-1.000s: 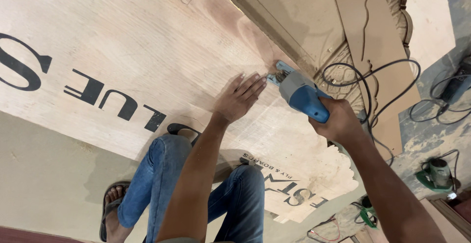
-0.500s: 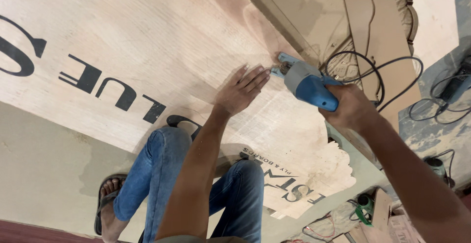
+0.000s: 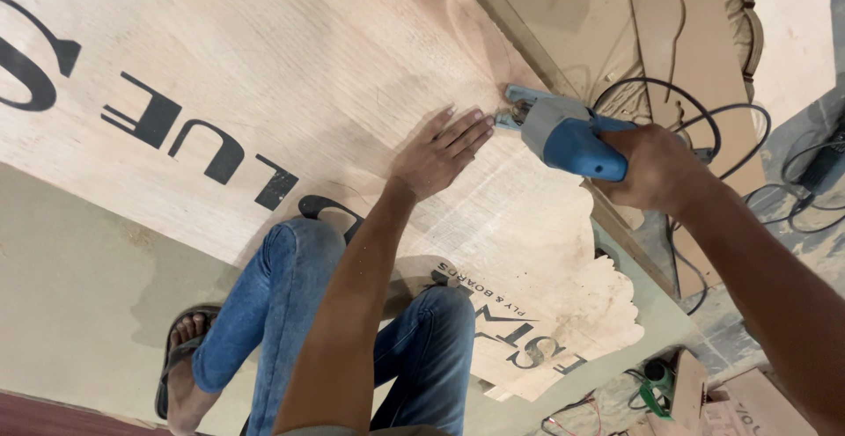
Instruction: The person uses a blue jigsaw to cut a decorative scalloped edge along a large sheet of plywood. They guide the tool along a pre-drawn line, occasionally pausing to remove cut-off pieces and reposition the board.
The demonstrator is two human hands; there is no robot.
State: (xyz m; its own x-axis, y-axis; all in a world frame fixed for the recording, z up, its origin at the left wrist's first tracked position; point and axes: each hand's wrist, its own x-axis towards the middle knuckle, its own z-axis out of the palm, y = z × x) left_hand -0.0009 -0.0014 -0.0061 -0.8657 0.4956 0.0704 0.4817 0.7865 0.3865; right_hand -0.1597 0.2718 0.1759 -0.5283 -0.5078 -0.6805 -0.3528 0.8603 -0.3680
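Observation:
A large plywood sheet (image 3: 290,75) with black printed letters lies across the view. My left hand (image 3: 440,150) presses flat on it, fingers spread, just left of the tool. My right hand (image 3: 656,168) grips the handle of a blue and grey electric jigsaw (image 3: 559,132), whose front end sits at the sheet's right edge. The sheet's lower right part has a scalloped, cut outline (image 3: 616,304). My legs in blue jeans (image 3: 290,313) and a sandalled foot (image 3: 180,357) show below the sheet.
Black power cables (image 3: 695,110) coil on the floor right of the saw. More wooden boards (image 3: 678,40) lie at the top right. A green tool (image 3: 656,388) and cardboard pieces (image 3: 748,405) sit at the bottom right. A grey board (image 3: 79,278) lies under the plywood.
The view has shifted slightly. My right hand with the jigsaw stays at the sheet's edge, and my left hand remains flat beside it.

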